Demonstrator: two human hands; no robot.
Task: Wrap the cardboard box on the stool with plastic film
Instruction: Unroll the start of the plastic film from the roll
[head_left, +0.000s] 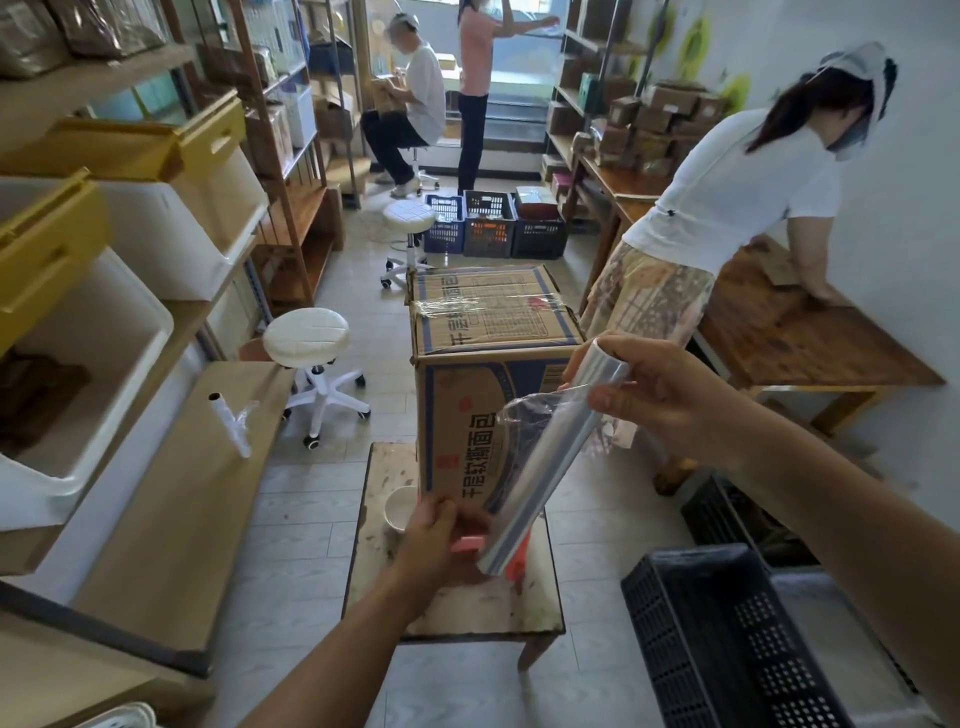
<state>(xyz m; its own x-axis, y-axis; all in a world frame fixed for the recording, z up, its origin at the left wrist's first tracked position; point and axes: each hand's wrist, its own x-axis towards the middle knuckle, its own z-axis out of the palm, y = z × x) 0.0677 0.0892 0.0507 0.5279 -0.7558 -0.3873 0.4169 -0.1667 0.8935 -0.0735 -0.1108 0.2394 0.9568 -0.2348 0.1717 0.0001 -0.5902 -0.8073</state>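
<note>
A tall brown cardboard box (483, 332) with blue print stands on a stained square stool (467, 608) in front of me. A band of clear film crosses its top. I hold a roll of plastic film (550, 457) tilted in front of the box's near face. My right hand (660, 389) grips the roll's upper end. My left hand (441, 540) holds its lower end by a pink handle, low against the box's near face. A loose flap of film hangs off the roll's upper part.
A black plastic crate (727, 639) sits at my lower right. Shelves with white bins and a spare film roll (231, 423) line the left. White swivel stools (311, 353) stand ahead left. A person (717, 208) leans on a wooden table (800, 332) at right; two others work far back.
</note>
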